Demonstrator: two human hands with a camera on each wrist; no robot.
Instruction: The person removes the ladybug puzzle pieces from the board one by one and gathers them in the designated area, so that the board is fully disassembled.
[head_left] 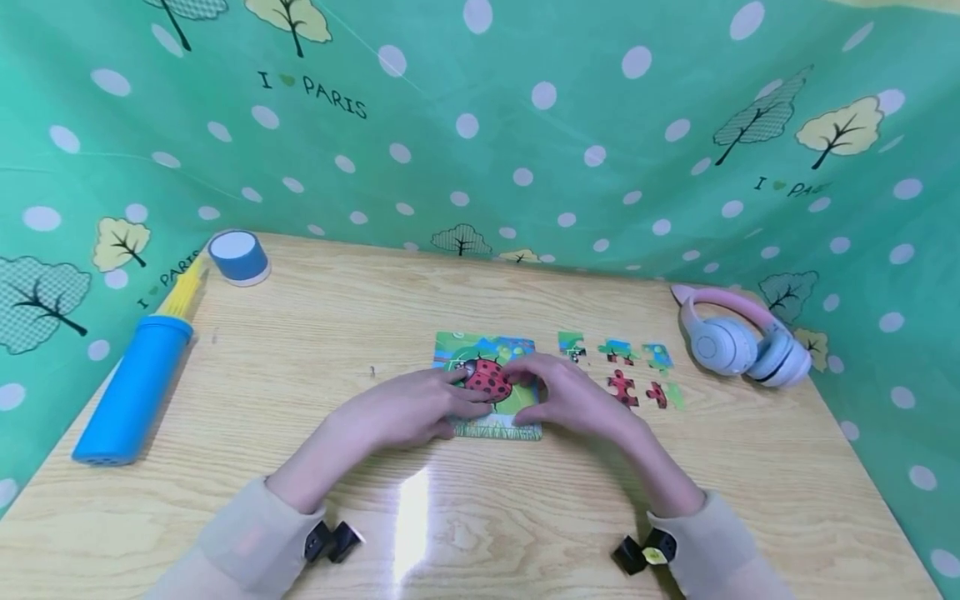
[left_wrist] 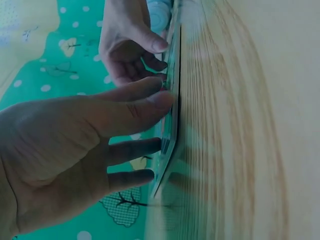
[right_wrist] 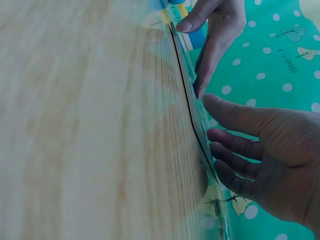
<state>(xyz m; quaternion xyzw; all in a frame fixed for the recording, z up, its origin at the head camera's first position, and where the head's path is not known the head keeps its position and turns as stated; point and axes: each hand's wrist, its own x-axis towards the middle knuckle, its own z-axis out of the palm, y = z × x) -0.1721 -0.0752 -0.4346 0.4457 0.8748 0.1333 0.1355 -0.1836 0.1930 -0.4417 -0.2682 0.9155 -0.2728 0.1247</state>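
A ladybug jigsaw puzzle in a flat board lies near the middle of the wooden table. My left hand rests on its left side, with fairly straight fingers on the ladybug picture. From the right, my right hand touches the board, its thumb and fingers spread apart over the right part. Both wrist views show fingertips against the thin board edge-on; no piece is visible between the fingers of either the left hand or the right hand. The fingers cover part of the picture.
Several loose puzzle pieces lie right of the board. Pink-and-white headphones sit farther right. A blue pump with a yellow nozzle lies at left, near a blue-and-white round container. A green dotted cloth hangs behind the table.
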